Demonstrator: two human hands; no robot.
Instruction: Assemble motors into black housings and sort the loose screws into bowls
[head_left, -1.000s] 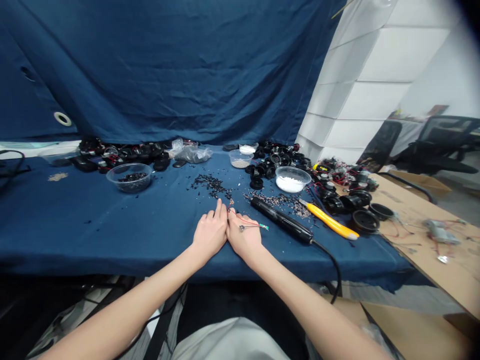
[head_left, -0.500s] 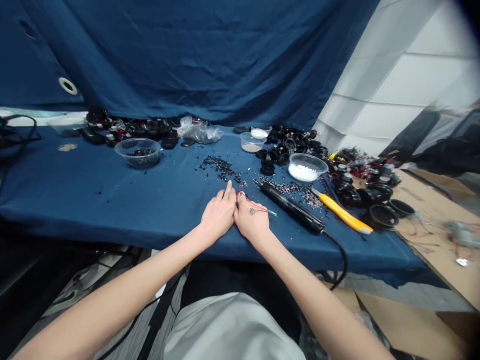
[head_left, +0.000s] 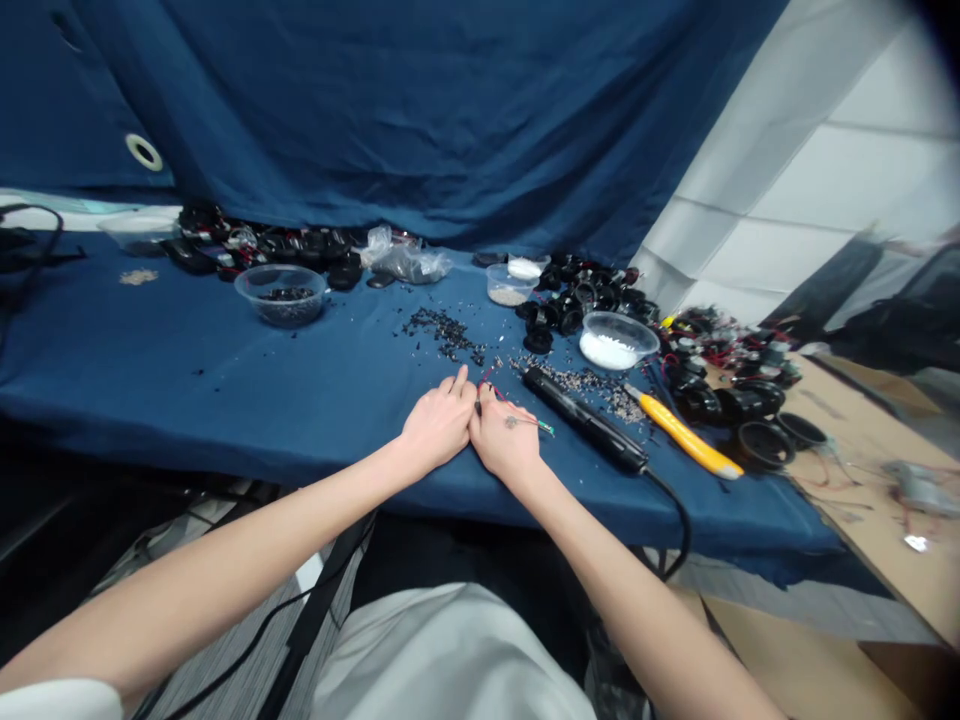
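— At the far side, what takes up the most room?
— A dark blue cloth curtain (head_left: 412,120), hanging in folds. Nearer stands a table covered in blue cloth (head_left: 337,400).

— And on top of it?
— Far left runs a heap of black plastic parts with red wires (head_left: 285,245). On the right sits a tangled heap of black cups and wired parts (head_left: 720,365).

— What comes next in size?
— Right of the middle, a long black cylindrical tool with a cable (head_left: 589,420). Just beyond its right side lies a slim yellow-handled tool with a narrow tip (head_left: 686,433).

— Any bowls?
— Two: a round clear plastic bowl of black bits (head_left: 250,296) on the left, and a round clear plastic bowl of white pieces (head_left: 646,346) on the right.

— And the hands?
— At the near edge, the left hand (head_left: 442,420) and right hand (head_left: 506,448) touch side by side, backs upward, fingers bent. Their fingertips are hidden, so I cannot tell which one grips.

— Where is the small work itself?
— Thin red and black wires (head_left: 529,420) come out where the hands meet and cross the back of the right one, ending in a tiny green board (head_left: 547,429).
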